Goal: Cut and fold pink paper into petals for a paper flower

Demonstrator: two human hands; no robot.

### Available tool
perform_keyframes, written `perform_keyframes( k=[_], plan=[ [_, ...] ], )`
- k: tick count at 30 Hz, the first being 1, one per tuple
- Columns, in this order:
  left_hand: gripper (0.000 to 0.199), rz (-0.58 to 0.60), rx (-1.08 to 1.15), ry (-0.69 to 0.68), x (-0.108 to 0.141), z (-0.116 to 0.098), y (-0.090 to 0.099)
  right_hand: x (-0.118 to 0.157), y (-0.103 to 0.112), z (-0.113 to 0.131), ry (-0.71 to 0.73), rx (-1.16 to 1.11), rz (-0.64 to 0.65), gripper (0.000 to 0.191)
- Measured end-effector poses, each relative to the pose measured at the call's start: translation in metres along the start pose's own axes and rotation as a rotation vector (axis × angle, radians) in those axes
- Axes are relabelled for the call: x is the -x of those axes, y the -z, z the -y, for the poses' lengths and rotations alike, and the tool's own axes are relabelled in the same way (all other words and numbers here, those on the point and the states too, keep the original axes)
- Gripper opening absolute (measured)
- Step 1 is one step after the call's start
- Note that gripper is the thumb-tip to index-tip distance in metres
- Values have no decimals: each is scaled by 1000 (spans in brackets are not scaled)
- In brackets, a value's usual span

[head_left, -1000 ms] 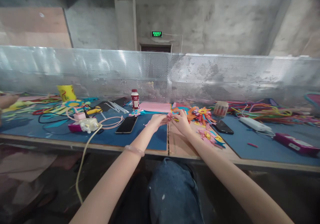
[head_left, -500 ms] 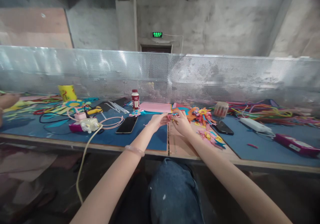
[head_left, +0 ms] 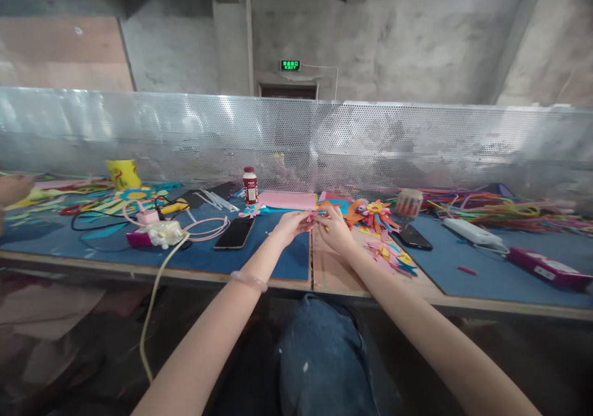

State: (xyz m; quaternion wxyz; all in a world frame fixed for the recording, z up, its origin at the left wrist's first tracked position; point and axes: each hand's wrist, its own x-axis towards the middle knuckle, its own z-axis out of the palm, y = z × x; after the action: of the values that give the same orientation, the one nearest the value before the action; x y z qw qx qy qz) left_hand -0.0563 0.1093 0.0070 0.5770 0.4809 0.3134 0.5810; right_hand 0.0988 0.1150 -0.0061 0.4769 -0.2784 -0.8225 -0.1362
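One small pink piece, seemingly cut paper, sits between the left hand and the right hand, above the middle of the tabletop. The left grip pinches it at the fingertips; the right grip has its fingers curled close against it, but whether they close on the same piece or on the tiny yellowish bit showing there, I cannot tell. It should be very light, thin and limp, not slippery, and easy to crease or tear. A fingertip pinch near its thicker middle looks safer than pulling at a loose edge. Similar care would suit the pink and yellow cuttings beside the right forearm and the orange paper flower behind them, best lifted by its centre, since the petals would bend.
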Motion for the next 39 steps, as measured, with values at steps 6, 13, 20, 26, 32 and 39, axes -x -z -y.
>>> perform_keyframes(
  k=[6, 13, 20, 26, 32, 39],
  plan=[
    [27, 29, -93, -28, 0, 1, -1, -2, 2, 2, -124, -209, -81, 20],
    [28, 9, -225, -58, 0, 3, -2, -5, -2, -1, -463, -456, -24, 19],
    [34, -15, -303, -104, 2, 1, -4, -6, -7, -10, -517, -576, 2, 18],
    [36, 39, -337, -120, 1, 0, -4, -7, -4, -10, -560, -657, -12, 21],
    [32, 19, -423, -163, -1, 1, -3, -6, -5, -11, -561, -686, 0, 22],
    [30, 2, -642, -301, -1, 1, -5, -4, -7, -11, -569, -675, 33, 23]
  ],
)
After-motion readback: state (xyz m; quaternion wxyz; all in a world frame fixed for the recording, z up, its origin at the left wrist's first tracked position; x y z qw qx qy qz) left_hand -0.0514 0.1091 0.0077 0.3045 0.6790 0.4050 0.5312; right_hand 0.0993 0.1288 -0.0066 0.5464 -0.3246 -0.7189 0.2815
